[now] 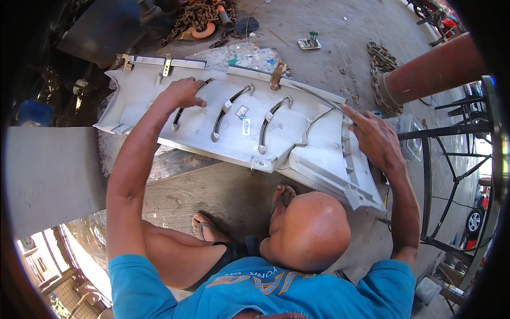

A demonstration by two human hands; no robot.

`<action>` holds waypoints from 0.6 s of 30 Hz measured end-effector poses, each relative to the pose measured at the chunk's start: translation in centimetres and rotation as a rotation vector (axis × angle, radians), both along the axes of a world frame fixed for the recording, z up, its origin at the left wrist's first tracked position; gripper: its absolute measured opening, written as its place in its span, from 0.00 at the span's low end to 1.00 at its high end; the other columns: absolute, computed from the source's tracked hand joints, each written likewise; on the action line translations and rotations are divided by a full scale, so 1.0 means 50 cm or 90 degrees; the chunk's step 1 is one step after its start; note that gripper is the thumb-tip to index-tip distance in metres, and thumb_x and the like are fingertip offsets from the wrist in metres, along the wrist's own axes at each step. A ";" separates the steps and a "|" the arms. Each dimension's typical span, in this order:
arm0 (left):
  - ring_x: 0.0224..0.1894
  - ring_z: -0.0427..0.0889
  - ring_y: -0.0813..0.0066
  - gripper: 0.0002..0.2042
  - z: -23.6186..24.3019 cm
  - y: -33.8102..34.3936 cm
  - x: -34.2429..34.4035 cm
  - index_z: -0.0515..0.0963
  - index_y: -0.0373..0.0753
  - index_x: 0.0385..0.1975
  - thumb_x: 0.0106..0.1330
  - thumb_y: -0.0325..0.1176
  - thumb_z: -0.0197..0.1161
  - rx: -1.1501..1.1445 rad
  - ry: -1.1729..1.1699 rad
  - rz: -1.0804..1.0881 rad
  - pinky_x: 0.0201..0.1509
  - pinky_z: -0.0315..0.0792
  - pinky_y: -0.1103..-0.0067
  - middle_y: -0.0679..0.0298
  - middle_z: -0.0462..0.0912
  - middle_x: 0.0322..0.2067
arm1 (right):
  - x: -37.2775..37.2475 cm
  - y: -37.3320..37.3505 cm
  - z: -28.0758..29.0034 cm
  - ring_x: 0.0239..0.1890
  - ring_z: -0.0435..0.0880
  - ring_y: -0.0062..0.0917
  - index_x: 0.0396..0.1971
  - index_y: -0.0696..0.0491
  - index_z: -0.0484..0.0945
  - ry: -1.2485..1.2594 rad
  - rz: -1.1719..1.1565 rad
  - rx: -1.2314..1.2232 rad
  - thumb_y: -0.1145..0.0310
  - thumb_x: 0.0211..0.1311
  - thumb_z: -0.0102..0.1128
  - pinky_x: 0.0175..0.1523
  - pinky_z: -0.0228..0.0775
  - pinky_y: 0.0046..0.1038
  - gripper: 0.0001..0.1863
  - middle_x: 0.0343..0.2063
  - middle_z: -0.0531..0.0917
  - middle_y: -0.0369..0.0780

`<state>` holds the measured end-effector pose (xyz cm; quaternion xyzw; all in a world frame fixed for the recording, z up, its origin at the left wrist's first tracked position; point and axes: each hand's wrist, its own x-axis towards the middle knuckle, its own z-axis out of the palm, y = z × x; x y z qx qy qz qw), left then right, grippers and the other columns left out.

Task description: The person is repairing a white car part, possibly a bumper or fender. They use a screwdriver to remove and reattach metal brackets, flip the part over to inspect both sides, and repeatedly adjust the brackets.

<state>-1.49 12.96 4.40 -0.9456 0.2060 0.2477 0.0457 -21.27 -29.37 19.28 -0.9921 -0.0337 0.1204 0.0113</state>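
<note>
A long white plastic panel (191, 127), like a vehicle body trim, lies tilted in front of me with its ribbed inner side up. Curved dark slots (219, 119) run across its middle, and small labels (246, 126) are stuck between them. My left hand (187, 94) rests on the panel beside the leftmost slot, thumb and fingers apart. Over the right end lies my right hand (375, 139), fingers stretched out. Its index fingertip touches the upper right corner, near the end of a thin dark strip (316, 94). Metal brackets (277, 75) stand along the far edge.
A wooden board (183, 166) lies under the panel. Rusty chains (197, 18) with an orange hook (204, 32) lie on the far floor. At right are a red cylinder (433, 69), another chain (381, 56) and a black metal frame (426, 175). A grey sheet (50, 181) stands left.
</note>
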 end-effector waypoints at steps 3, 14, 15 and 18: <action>0.61 0.77 0.49 0.39 0.020 0.076 -0.024 0.72 0.38 0.66 0.59 0.57 0.71 -0.058 0.027 -0.033 0.65 0.72 0.62 0.46 0.79 0.57 | -0.081 -0.006 0.024 0.49 0.85 0.42 0.67 0.48 0.74 0.042 -0.037 0.202 0.71 0.67 0.61 0.58 0.74 0.37 0.27 0.47 0.84 0.50; 0.56 0.76 0.53 0.32 0.073 0.180 -0.274 0.78 0.35 0.49 0.50 0.51 0.78 -0.135 -0.011 -0.183 0.62 0.70 0.60 0.54 0.78 0.53 | -0.339 -0.003 -0.059 0.24 0.76 0.14 0.50 0.59 0.79 0.331 -0.380 0.806 0.56 0.72 0.63 0.28 0.71 0.21 0.21 0.24 0.79 0.34; 0.55 0.76 0.54 0.29 0.055 0.194 -0.283 0.77 0.36 0.47 0.52 0.48 0.78 -0.138 -0.061 -0.187 0.61 0.70 0.60 0.54 0.78 0.51 | -0.341 0.000 -0.051 0.23 0.76 0.15 0.47 0.60 0.79 0.341 -0.405 0.831 0.55 0.72 0.63 0.28 0.70 0.20 0.21 0.23 0.79 0.34; 0.52 0.78 0.56 0.20 0.054 0.164 -0.282 0.76 0.37 0.44 0.59 0.43 0.73 -0.089 -0.041 -0.199 0.58 0.71 0.62 0.56 0.80 0.44 | -0.365 -0.005 -0.046 0.22 0.76 0.16 0.44 0.59 0.79 0.330 -0.439 0.810 0.53 0.71 0.63 0.27 0.70 0.20 0.21 0.21 0.78 0.35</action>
